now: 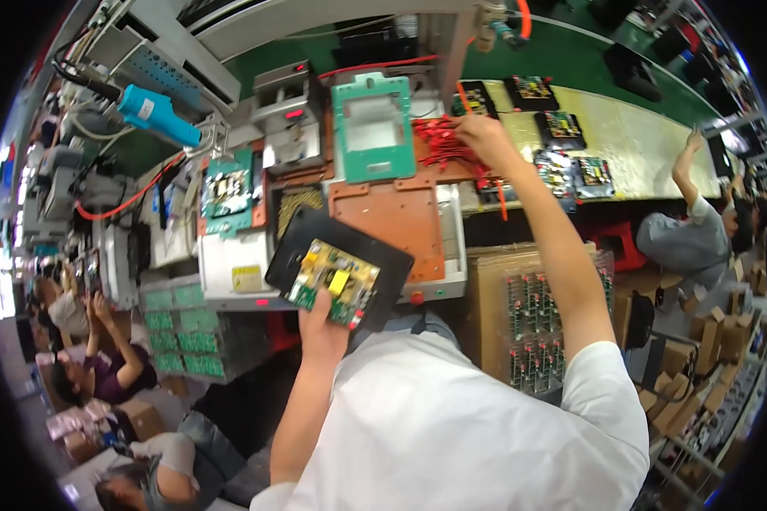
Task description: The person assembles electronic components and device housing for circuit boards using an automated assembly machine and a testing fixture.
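Note:
My left hand [321, 328] grips the near edge of a black tray [383, 260] that carries a green circuit board [332, 283] with yellow parts. It holds the tray tilted above the bench front. My right hand [481, 136] reaches far forward with the arm stretched out. Its fingers close into a bundle of red wires [439, 145] lying on the bench beside a teal frame fixture [372, 128]. An orange plate [405, 217] lies between the two hands.
A conveyor [631, 136] at the right carries several black trays with boards [562, 128]. A cardboard box [533, 328] of boards stands at my right side. Stacks of green boards [183, 332] sit lower left. A blue tool [158, 115] hangs upper left. Other people sit left and right.

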The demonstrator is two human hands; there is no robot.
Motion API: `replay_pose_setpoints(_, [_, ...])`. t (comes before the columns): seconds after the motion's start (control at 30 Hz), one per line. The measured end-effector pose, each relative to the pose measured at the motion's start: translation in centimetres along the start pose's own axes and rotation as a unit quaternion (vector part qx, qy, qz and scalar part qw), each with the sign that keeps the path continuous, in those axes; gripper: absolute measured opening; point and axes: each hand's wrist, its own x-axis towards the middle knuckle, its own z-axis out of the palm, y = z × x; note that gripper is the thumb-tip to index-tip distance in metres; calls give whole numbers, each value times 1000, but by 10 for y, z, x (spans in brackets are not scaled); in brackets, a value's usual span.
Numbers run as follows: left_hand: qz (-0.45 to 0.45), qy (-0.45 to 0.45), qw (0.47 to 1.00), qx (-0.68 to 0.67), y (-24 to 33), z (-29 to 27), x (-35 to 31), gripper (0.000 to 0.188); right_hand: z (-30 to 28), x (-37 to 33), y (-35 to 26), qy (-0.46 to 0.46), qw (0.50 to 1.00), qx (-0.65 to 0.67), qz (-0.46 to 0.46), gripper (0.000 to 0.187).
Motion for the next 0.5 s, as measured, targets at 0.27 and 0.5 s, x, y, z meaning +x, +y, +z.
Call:
replay_pose_setpoints(0.27, [20,-34,998,-39,12,9,10,62,-22,-9,-193,56,969,183,153,18])
replay_pose_setpoints(0.5, [68,-25,996,43,10,-4,8,62,-1,-30,-287,-12,957,223,186,11])
